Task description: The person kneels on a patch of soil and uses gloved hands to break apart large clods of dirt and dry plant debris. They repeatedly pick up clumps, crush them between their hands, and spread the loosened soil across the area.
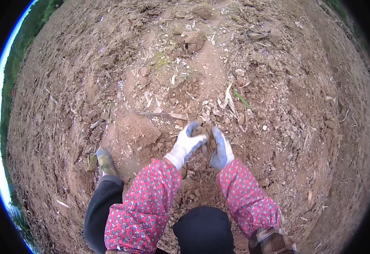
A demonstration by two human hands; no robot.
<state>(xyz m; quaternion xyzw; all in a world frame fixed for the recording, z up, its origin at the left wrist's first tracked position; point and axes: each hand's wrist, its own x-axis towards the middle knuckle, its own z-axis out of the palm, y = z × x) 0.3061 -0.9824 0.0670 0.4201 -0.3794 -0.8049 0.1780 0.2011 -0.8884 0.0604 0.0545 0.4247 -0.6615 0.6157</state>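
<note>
My left hand (186,144) and my right hand (221,148) wear white work gloves with blue-coated palms. Between them they cup a brown clump of soil (208,139), slightly blurred. The left thumb lies across its near side, while the right palm presses from the other side. Below the hands the ground is loose, crumbly soil (197,190). A large flat-topped clod (137,128) lies just left of my left hand. Red flowered sleeve covers (147,203) reach down to both wrists.
Dry leaf husks (230,98) and a green leaf blade (242,99) lie beyond the hands. A dry stalk (162,114) crosses the soil. My shoe (106,162) stands at left, and my dark-clad knee (204,230) is at bottom centre. Trees (13,63) edge the field.
</note>
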